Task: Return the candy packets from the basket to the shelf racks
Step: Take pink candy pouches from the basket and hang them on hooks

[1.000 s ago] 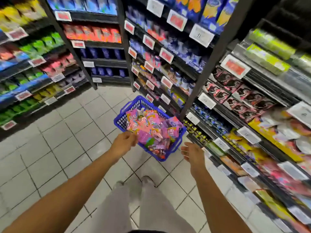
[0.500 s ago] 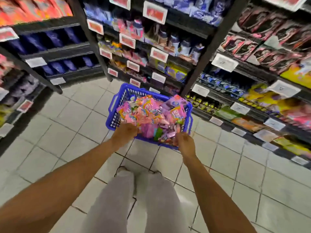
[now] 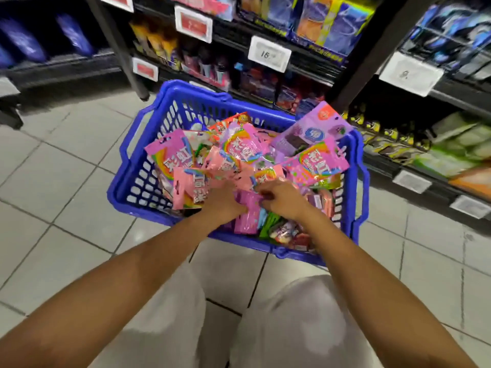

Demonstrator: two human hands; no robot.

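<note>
A blue plastic basket (image 3: pixel 138 181) stands on the tiled floor in front of my knees, heaped with candy packets (image 3: pixel 172 155), mostly pink with rainbow print. A purple packet (image 3: pixel 313 128) leans on its far right corner. Both my hands are inside the basket near its front. My left hand (image 3: pixel 221 201) is pushed in among the pink packets and its fingertips are hidden under them. My right hand (image 3: pixel 285 199) curls its fingers on the top edge of a magenta packet (image 3: pixel 248 213) lying between the two hands.
Dark shelf racks (image 3: pixel 414 166) with snack bags and white price tags (image 3: pixel 268 54) run behind and to the right of the basket. A black upright post (image 3: pixel 369 49) rises by the basket's far right corner. Light floor tiles (image 3: pixel 61 197) stretch to the left.
I have bent closer, so the basket looks much larger. Both hands moved from the basket's front rim into the packets, and the right hand now holds a magenta one.
</note>
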